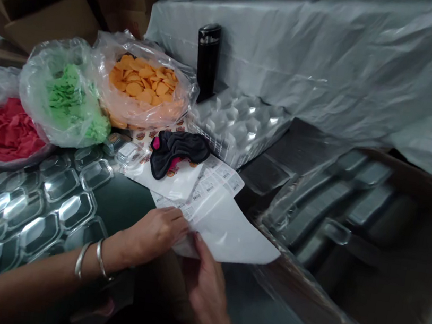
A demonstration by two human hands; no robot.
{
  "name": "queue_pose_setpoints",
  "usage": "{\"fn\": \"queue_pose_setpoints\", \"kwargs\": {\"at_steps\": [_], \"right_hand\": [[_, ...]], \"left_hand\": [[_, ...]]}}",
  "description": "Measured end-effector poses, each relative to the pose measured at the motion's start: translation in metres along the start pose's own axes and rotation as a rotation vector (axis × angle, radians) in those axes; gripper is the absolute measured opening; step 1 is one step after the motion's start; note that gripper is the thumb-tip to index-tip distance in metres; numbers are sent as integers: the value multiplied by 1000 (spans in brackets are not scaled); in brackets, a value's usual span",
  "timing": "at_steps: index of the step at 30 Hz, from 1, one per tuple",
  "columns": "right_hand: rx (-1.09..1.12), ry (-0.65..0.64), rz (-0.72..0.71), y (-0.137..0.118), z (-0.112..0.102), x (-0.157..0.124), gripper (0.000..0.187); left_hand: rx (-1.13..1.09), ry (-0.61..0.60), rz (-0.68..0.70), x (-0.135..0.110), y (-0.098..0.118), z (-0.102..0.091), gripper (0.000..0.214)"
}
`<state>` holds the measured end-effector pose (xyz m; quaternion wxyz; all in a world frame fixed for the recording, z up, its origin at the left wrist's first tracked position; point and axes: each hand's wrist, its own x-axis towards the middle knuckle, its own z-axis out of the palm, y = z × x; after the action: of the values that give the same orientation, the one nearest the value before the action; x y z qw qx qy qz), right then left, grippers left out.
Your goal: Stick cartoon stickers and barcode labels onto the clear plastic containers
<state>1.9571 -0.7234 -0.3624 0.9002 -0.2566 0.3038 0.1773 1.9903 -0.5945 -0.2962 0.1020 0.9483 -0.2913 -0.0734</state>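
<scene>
A glossy white sheet (238,235) lies between my hands at the table's front edge, its free corner reaching right. My left hand (163,232), with two silver bangles on the wrist, has its fingers closed at the sheet's near left edge. My right hand (205,278) grips the same edge from below, thumb on top. Under and behind it are printed barcode label sheets (222,176). A black padded fabric piece with pink spots (180,149) rests on papers just beyond. The fingertips of my left hand are partly hidden.
Clear plastic boxes (76,209) fill the table's left side. Plastic bags hold red (11,130), green (67,93) and orange (142,82) pieces. A black flask (207,59) stands behind a clear moulded tray (241,122). At right, an open carton (402,295) contains stacked clear boxes.
</scene>
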Motion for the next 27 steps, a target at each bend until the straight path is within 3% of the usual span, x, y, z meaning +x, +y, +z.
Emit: {"fn": "queue_pose_setpoints", "kwargs": {"at_steps": [4,7,10,13,16,18,20,23,25,27], "right_hand": [[15,16,94,-1,1,-3,28],[57,11,112,-1,0,-3,37],[76,-31,106,-2,1,0,50],[51,-55,94,-1,-8,1,58],[-40,-130,258,2,-31,-9,48],[-203,-311,453,2,-48,-18,49],[-371,-454,528,0,-58,-26,51],[-494,-386,410,1,-57,-30,47],[-564,-330,355,5,-53,-29,45],[-681,-366,323,10,-51,-28,42]], "left_hand": [[119,-48,15,0,7,0,16],[55,1,-52,6,4,5,12],[-224,132,-256,16,-12,0,10],[-477,324,-492,21,-31,-19,9],[-460,495,-553,13,-33,-36,11],[-378,435,-403,3,-23,-37,11],[-294,243,-218,-3,-10,-29,9],[-99,11,-136,-2,4,-11,23],[39,-41,-156,4,6,-2,23],[114,-63,-168,9,4,1,16]]}}
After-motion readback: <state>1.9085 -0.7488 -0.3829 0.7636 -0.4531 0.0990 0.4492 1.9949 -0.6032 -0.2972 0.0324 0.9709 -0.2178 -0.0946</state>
